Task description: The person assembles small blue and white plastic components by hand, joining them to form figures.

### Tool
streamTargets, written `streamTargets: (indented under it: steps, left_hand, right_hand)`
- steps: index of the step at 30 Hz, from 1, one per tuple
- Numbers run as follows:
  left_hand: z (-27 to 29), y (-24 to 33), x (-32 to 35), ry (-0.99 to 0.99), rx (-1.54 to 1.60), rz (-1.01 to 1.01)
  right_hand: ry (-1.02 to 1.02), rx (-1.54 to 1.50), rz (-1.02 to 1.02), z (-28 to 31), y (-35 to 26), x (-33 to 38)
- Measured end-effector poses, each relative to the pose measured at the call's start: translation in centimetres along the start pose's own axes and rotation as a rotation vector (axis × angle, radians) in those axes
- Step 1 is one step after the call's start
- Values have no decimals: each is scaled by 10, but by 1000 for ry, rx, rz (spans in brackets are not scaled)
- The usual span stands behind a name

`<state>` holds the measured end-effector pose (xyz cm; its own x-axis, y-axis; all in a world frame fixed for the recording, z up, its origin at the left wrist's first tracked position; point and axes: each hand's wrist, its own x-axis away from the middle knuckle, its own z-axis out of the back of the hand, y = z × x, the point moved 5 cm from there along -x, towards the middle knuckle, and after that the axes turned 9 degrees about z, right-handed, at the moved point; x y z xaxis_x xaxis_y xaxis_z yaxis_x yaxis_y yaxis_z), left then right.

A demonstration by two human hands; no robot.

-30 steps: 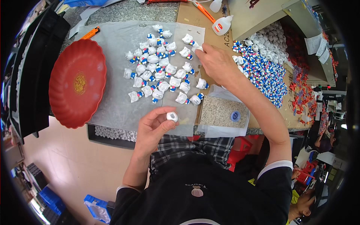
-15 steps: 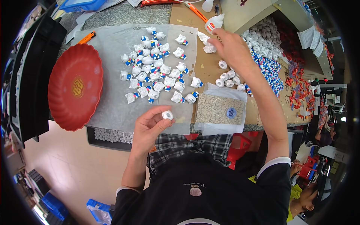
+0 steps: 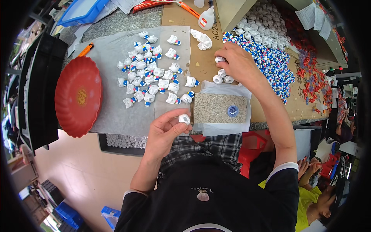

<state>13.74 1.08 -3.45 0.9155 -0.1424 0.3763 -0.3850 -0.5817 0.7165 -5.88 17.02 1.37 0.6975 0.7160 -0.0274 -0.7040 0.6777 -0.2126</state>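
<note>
Between the thumb and fingers of my left hand (image 3: 164,133) is a small hollow white figurine head (image 3: 184,119), its opening facing up. My right hand (image 3: 239,63) reaches over the board with its fingertips closed around another white head (image 3: 219,59), partly hidden by the fingers. Several more white heads (image 3: 217,79) lie just below that hand. Near my left hand, a speckled stone slab (image 3: 208,110) carries a small clear-blue round cup (image 3: 232,111). Figurines with white heads and blue bodies (image 3: 154,89) lie grouped on a thin translucent sheet (image 3: 108,112).
A red scalloped dish (image 3: 73,116) stands at left, near an orange cutter (image 3: 85,50). A white squeeze bottle (image 3: 206,19) and crumpled tissue (image 3: 201,40) sit at the back. Piles of blue bodies (image 3: 266,63) and white heads (image 3: 266,23) lie at right. A co-worker (image 3: 309,201) sits at lower right.
My right hand has moved from beside the bottle and tissue toward me, onto the loose white heads. My left hand still holds its head. The whole view has shifted slightly.
</note>
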Motion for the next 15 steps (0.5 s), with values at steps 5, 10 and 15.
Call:
streamTargets:
  steps: [5,10,15]
  left_hand:
    - [-10,-6,-1,-3,72,64]
    - [-47,-14,-4,-181,283,355]
    - [-66,-41,-3,-242,92,476]
  right_hand:
    - [151,-146,-21,24,-8,25]
    - [101,-597,90,48,-62,90]
    - [0,-799,192,34,-87,129]
